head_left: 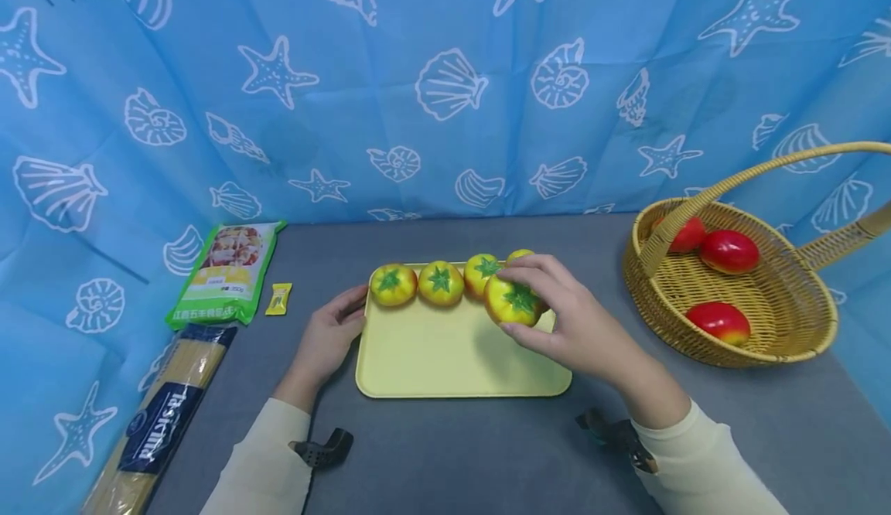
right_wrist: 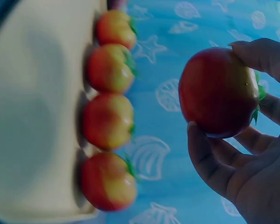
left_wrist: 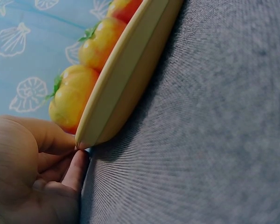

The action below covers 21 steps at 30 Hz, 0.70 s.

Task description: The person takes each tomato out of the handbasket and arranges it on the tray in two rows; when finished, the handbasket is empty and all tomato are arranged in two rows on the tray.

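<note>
Four red-and-yellow fruits stand in a row along the yellow tray's far edge, ahead of and between the hands. The right hand pinches a fifth fruit between thumb and fingertips, above the tray, its leafy top towards the palm. The left hand pinches the tray's rim beside it. Working well here probably means a light, even hold on the fruit, clearance from the row, and a left pinch that steadies without tilting.
</note>
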### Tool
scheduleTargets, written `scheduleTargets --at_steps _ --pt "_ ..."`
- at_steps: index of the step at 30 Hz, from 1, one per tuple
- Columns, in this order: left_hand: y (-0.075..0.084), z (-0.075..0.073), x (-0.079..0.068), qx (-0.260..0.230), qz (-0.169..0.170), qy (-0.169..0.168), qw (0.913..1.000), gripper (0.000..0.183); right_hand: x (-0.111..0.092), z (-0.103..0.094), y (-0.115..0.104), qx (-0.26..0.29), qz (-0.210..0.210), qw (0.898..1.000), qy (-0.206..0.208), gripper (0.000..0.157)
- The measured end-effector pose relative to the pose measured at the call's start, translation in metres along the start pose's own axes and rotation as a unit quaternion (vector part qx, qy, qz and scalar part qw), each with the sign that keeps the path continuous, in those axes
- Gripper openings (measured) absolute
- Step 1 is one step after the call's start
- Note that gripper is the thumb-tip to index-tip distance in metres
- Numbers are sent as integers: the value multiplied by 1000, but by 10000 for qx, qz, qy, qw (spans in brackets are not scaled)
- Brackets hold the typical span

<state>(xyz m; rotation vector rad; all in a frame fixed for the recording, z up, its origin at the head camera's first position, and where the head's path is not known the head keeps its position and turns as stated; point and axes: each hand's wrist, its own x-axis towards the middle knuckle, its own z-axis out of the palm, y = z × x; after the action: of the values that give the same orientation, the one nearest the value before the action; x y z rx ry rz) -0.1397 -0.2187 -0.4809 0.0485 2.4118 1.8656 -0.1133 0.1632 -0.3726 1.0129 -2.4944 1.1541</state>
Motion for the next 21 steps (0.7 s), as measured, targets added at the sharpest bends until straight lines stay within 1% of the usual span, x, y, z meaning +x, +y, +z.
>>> scheduleTargets --at_steps 4,8,12,16,19,21 --pt "-2 0 0 49 93 31 9999 52 4 17 0 155 154 9992 -335 57" --pt "0 0 0 68 188 42 9998 52 8 37 -2 188 226 9970 -714 56" --pt "0 1 0 103 236 47 9997 52 11 62 -4 159 105 9941 -1063 55" --pt "-1 0 1 74 233 48 9997 51 13 84 -7 -36 -6 9898 -1422 54" --pt "-1 0 1 36 238 49 9997 51 17 95 -11 -130 -50 9871 -1595 52" --pt "-1 0 1 39 230 53 9997 51 21 100 -14 -129 -79 9867 -1619 51"
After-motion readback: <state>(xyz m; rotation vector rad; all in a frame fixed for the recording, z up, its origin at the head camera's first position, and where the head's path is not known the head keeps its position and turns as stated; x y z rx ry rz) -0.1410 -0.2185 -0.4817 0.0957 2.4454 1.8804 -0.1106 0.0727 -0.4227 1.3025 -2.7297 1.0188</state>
